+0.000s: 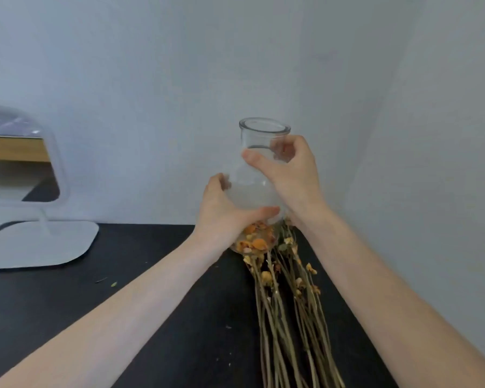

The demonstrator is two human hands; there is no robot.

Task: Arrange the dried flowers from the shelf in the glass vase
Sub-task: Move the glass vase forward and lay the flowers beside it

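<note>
A clear glass vase [263, 133] with a narrow neck and round belly stands upright near the wall, held in both hands. My left hand [221, 211] cups its belly from the left. My right hand [294, 175] wraps the neck from the right, thumb across the front. Dried flowers [289, 303] with long pale stems and small orange and yellow blooms lie flat on the black shelf top [151, 303]. Their heads point toward the wall and show through the vase's base. The vase holds no stems.
A white-framed mirror on a flat white stand [31, 242] occupies the left side of the surface. A grey wall rises right behind the vase. Small plant crumbs [113, 284] lie on the black top. The surface's right edge runs close beside the stems.
</note>
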